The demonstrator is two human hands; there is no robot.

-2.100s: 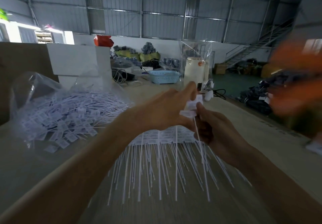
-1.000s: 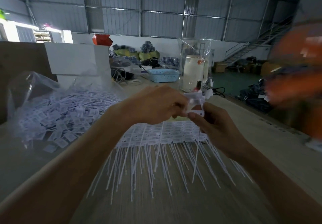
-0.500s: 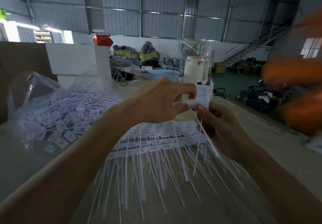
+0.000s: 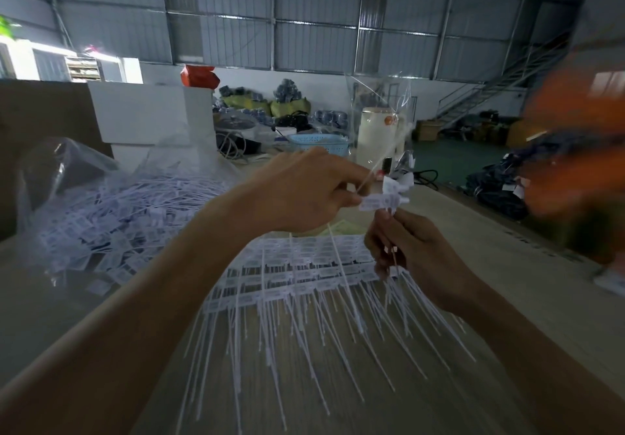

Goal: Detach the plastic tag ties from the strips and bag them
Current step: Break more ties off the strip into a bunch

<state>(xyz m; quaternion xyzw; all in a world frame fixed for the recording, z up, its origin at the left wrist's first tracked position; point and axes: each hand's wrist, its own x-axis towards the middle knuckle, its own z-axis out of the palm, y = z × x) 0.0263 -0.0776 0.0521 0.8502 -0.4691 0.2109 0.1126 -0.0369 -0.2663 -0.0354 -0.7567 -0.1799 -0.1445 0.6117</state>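
Since half a second ago both hands have risen slightly and the piece between them has turned, so its flat label now lies crosswise where it stood upright. At this moment the left hand (image 4: 301, 194) pinches that small white plastic tag tie (image 4: 380, 202) by its label end, thumb and forefinger closed on it, while the right hand (image 4: 419, 258) has its fingers curled round thin white tails below, clamped on the piece from the other side. They work above the wooden table (image 4: 500, 265), over the white moulded strips of joined tag ties (image 4: 304, 275) whose long tails fan toward the camera.

Loose ties already detached lie heaped in the clear plastic bag (image 4: 67, 177) at far left (its mouth gapes toward the hands).

To do this step well, I judge, the pinch should sit close to the joint, and a short twist will snap it more cleanly than a pull, which could bend the tail. Whether the tie is already free cannot be told.
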